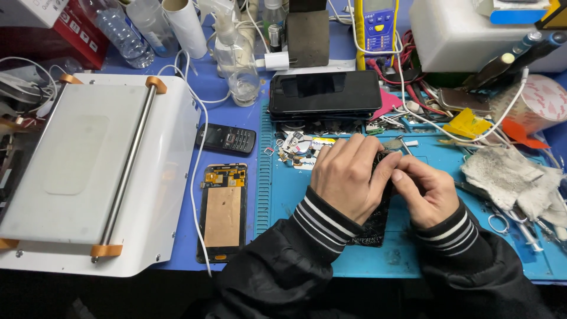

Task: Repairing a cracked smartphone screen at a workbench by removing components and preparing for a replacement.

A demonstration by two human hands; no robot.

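Both hands sit together at centre frame over a dark phone part with cracked glass (373,227) lying on the blue work mat (295,195). Left hand (345,177) is curled down over the part's upper half, fingers closed, pinning and partly hiding it. Right hand (426,190) is pinched at the part's upper right edge, thumb and forefinger nearly shut; can't tell if it holds a small tool or just the edge. Only the lower end of the part shows, poking out below the left wrist toward the bottom of the frame. Handling, my read: thin, light, stiff but brittle, glass already splintered, so it will likely flex badly and shed shards. Best gripped by the long side edges, kept flat on the mat, no pressure on the cracked face. Around it: a pile of small loose parts (298,147) just above the hands, a black phone (325,91) above that, a small keypad phone (226,139) and an opened screen with copper backing (223,212) left of the mat, a white machine with a steel bar (94,171) at far left, a grey rag (514,177) and scissors (502,223) at right, a yellow meter (378,29) at top.
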